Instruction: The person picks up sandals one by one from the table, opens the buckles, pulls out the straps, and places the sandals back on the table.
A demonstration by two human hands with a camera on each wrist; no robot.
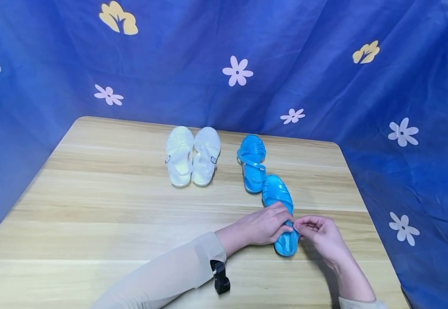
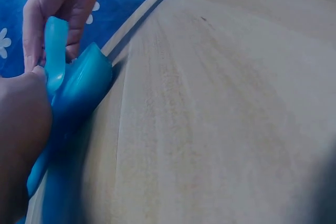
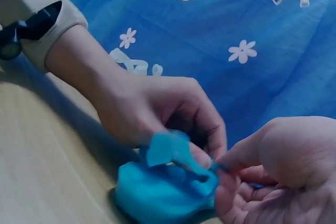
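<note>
A blue jelly sandal (image 1: 277, 189) lies on the table at the right, its toe pointing away. My left hand (image 1: 268, 224) reaches over it and grips its strap near the side. On the outer side, my right hand (image 1: 322, 238) pinches the strap's end between thumb and fingertips, close to the left fingers. In the right wrist view, the strap (image 3: 170, 153) arches above the sandal's heel, and both hands meet at its side. The buckle area is mostly hidden by fingers. The other blue sandal (image 1: 252, 161) rests just behind, touching or almost touching the first.
A pair of whitish clear sandals (image 1: 180, 150) stands side by side at the back middle of the wooden table (image 1: 104, 206). Blue cloth (image 1: 185, 56) with flower prints hangs behind and beside the table. A black wrist camera (image 1: 220, 277) sits at the left sleeve.
</note>
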